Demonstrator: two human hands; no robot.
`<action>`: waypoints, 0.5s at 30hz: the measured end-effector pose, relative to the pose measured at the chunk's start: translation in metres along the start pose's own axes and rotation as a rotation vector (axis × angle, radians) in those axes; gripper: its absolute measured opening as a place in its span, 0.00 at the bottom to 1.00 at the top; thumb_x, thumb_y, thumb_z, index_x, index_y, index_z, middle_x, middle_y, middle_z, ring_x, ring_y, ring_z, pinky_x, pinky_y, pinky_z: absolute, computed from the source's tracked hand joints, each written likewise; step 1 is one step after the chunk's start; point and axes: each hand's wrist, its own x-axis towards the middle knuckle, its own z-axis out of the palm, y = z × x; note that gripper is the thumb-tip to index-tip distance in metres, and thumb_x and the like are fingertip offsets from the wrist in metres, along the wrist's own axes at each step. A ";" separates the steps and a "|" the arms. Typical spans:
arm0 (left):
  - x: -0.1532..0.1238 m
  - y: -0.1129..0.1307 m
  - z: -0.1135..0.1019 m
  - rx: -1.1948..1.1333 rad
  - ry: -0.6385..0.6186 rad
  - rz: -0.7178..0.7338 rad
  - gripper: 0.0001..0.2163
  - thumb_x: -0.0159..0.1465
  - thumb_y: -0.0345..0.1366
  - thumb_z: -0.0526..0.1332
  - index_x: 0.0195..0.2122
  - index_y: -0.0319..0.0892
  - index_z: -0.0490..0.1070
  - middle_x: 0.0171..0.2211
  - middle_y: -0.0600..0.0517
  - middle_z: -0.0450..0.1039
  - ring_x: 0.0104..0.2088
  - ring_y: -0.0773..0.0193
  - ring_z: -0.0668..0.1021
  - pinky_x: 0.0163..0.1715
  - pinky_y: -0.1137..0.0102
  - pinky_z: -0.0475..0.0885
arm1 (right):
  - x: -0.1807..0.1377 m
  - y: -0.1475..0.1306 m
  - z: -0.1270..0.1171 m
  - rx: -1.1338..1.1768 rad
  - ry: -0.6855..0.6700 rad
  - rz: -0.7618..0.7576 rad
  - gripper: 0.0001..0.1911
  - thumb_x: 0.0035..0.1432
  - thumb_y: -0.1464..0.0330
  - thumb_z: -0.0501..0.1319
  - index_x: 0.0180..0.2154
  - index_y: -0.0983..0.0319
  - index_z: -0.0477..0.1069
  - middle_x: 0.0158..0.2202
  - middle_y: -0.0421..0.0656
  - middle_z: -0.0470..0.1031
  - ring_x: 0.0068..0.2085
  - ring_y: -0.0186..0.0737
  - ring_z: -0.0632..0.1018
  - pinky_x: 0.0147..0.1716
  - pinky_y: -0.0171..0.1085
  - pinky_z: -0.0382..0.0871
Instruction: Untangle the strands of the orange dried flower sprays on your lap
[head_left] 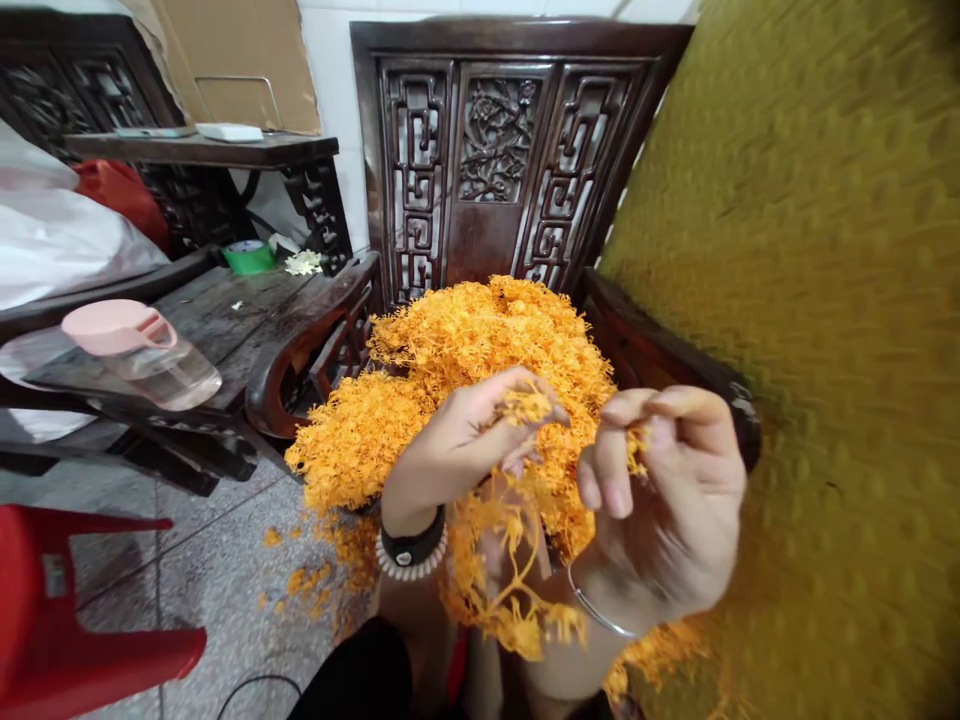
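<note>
A big heap of thin-petalled orange artificial flower pieces (pixel 487 330) fills the seat of a carved dark wooden chair (pixel 484 240). My left hand (pixel 457 440), with a black band and a coiled bracelet at the wrist, is closed around some of these orange flower pieces in front of the heap. To its right, my right hand (pixel 671 500), wearing a silver bangle, pinches a small orange flower piece between thumb and fingers. A branching orange strand (pixel 521 590) hangs below and between both hands, over my lap. Its upper end is partly hidden by my left hand.
Left of the chair, a dark side table (pixel 225 310) bears a pink-lidded bottle (pixel 142 350) and green tape (pixel 250 257). A red stool (pixel 45 610) stands lower left. Orange bits (pixel 307 585) lie on the floor. A yellow-brown textured surface (pixel 825 350) borders the right.
</note>
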 end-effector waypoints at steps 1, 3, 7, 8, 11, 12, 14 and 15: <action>-0.001 0.000 -0.001 0.065 -0.013 -0.022 0.07 0.63 0.37 0.56 0.42 0.44 0.67 0.25 0.56 0.66 0.20 0.73 0.66 0.23 0.73 0.68 | 0.000 0.003 0.000 -0.017 -0.021 0.007 0.09 0.57 0.73 0.53 0.32 0.57 0.71 0.29 0.38 0.66 0.15 0.23 0.57 0.11 0.29 0.54; -0.003 0.000 -0.001 0.192 0.014 -0.030 0.12 0.62 0.37 0.58 0.47 0.47 0.65 0.37 0.52 0.70 0.23 0.72 0.69 0.23 0.73 0.68 | 0.000 0.008 -0.001 -0.082 -0.012 0.036 0.09 0.58 0.72 0.53 0.32 0.59 0.72 0.26 0.38 0.62 0.19 0.25 0.61 0.14 0.27 0.55; -0.005 0.002 0.001 0.273 0.103 -0.005 0.31 0.57 0.38 0.62 0.60 0.53 0.51 0.46 0.50 0.69 0.22 0.71 0.71 0.23 0.71 0.70 | 0.001 0.014 -0.005 -0.275 0.023 0.084 0.08 0.59 0.62 0.55 0.36 0.58 0.69 0.27 0.38 0.60 0.26 0.28 0.64 0.21 0.27 0.61; -0.005 0.002 0.001 0.292 0.098 0.000 0.35 0.56 0.37 0.64 0.62 0.54 0.47 0.42 0.50 0.71 0.21 0.71 0.70 0.21 0.71 0.69 | 0.002 0.015 -0.007 -0.317 -0.042 0.097 0.10 0.57 0.59 0.57 0.36 0.58 0.68 0.28 0.38 0.61 0.26 0.28 0.64 0.20 0.28 0.61; -0.003 0.000 -0.001 0.444 0.010 0.012 0.41 0.53 0.34 0.65 0.64 0.52 0.42 0.25 0.57 0.70 0.16 0.69 0.67 0.18 0.72 0.66 | 0.004 0.015 -0.011 -0.437 -0.240 0.144 0.12 0.53 0.58 0.61 0.32 0.60 0.65 0.24 0.36 0.60 0.22 0.27 0.62 0.18 0.28 0.58; -0.002 -0.001 -0.002 0.515 -0.018 0.014 0.42 0.52 0.33 0.65 0.64 0.51 0.43 0.21 0.58 0.67 0.16 0.69 0.66 0.18 0.72 0.65 | 0.005 0.014 -0.012 -0.475 -0.270 0.157 0.11 0.53 0.60 0.61 0.30 0.60 0.65 0.23 0.35 0.59 0.22 0.27 0.61 0.18 0.28 0.57; 0.000 -0.002 -0.001 0.604 -0.035 0.013 0.41 0.51 0.33 0.65 0.64 0.51 0.46 0.19 0.60 0.64 0.16 0.69 0.65 0.19 0.72 0.65 | 0.006 0.014 -0.015 -0.502 -0.265 0.184 0.11 0.55 0.62 0.60 0.26 0.62 0.64 0.21 0.35 0.60 0.21 0.26 0.61 0.18 0.28 0.56; 0.002 -0.002 0.000 0.598 -0.027 0.009 0.41 0.51 0.33 0.66 0.63 0.51 0.46 0.20 0.60 0.64 0.16 0.70 0.65 0.20 0.72 0.65 | 0.007 0.015 -0.016 -0.481 -0.238 0.187 0.11 0.56 0.63 0.60 0.25 0.62 0.64 0.21 0.35 0.61 0.21 0.26 0.62 0.18 0.28 0.56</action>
